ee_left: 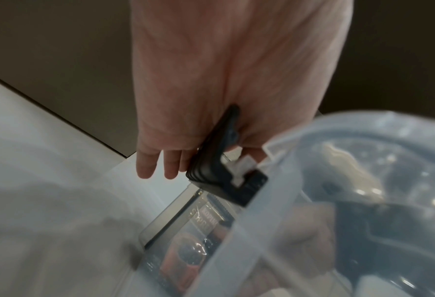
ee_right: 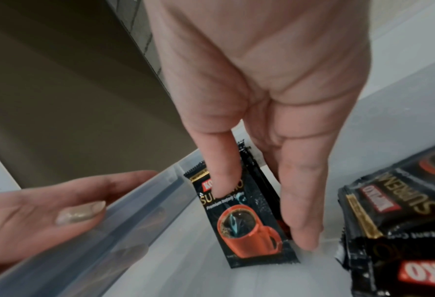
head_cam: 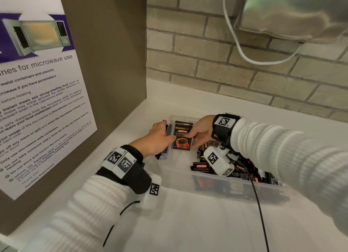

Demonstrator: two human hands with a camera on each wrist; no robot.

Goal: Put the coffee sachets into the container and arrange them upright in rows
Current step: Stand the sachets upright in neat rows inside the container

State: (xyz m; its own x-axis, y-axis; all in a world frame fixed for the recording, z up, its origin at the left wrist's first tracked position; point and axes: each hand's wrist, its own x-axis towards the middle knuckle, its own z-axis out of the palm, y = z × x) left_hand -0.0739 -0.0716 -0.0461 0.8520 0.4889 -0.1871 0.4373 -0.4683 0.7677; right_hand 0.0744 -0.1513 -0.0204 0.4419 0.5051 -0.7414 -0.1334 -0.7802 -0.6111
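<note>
Nearest the camera, white knit sleeves (head_cam: 105, 199) reach across a white counter (head_cam: 188, 223) toward a clear plastic container (head_cam: 177, 169). At its 3 o'clock end, a loose heap of sachets (head_cam: 243, 171) lies flat and jumbled. At the 9 o'clock end, the left hand (head_cam: 157, 138) grips the container's end wall over a dark latch (ee_left: 224, 170), thumb inside the wall and fingers outside. Just beside it, the right hand (head_cam: 202, 133) pinches a black coffee sachet (head_cam: 182, 137) printed with a red cup, forefinger on its face and thumb at its 3 o'clock edge; it stands nearly upright against that end wall, its bottom edge on the container floor. Farther back, at 10 o'clock, a microwave notice (head_cam: 35, 93) hangs on a brown panel; at 12 o'clock, a brick wall (head_cam: 235, 67) and a white cable (head_cam: 243, 50).
</note>
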